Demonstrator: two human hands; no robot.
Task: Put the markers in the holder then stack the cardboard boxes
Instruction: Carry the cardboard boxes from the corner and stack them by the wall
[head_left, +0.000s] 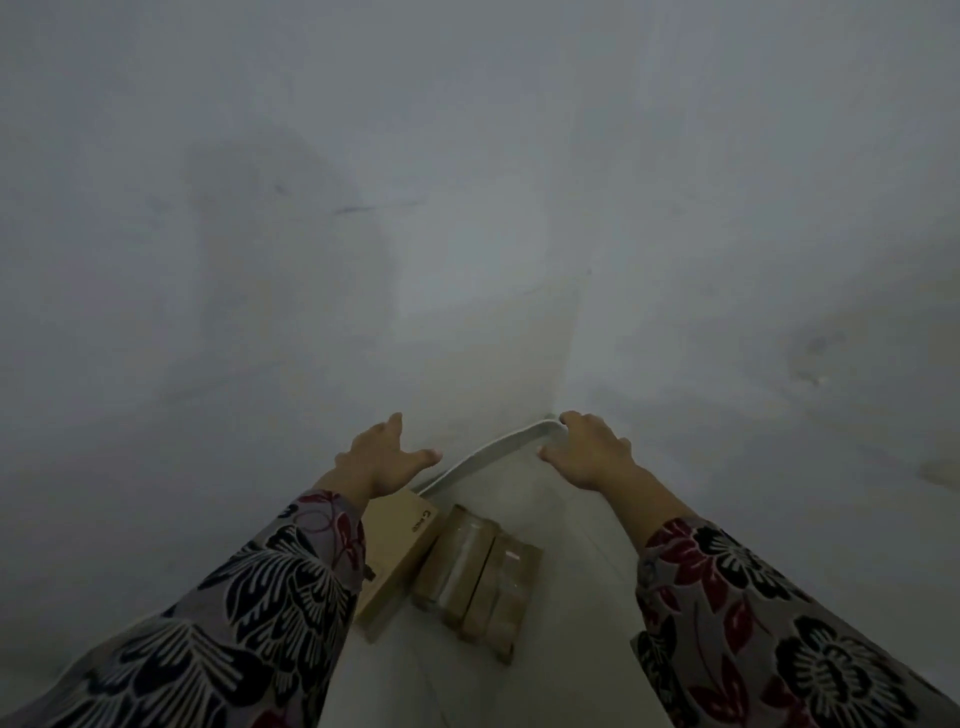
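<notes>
Both arms reach forward over a pale table (545, 519) set against a grey-white wall (467, 182), each in a floral sleeve (249, 597) of black, red and grey. The left hand (382, 457) hovers with its fingers (423, 457) released and spread, holding nothing. The right hand (587, 452) rests on the table's far rounded corner; its fingertips lie against the edge there, loosely bent, though I cannot tell whether they truly grip it.

The cardboard boxes lie on the table, nearer the person than either set of fingers. A flat tan box (397, 556) with small printed lettering sits just below the left fingers, partly under that forearm. Touching its right side is a taped brown box (480, 577), wrapped in glossy tape, lying below and between the two hands.
</notes>
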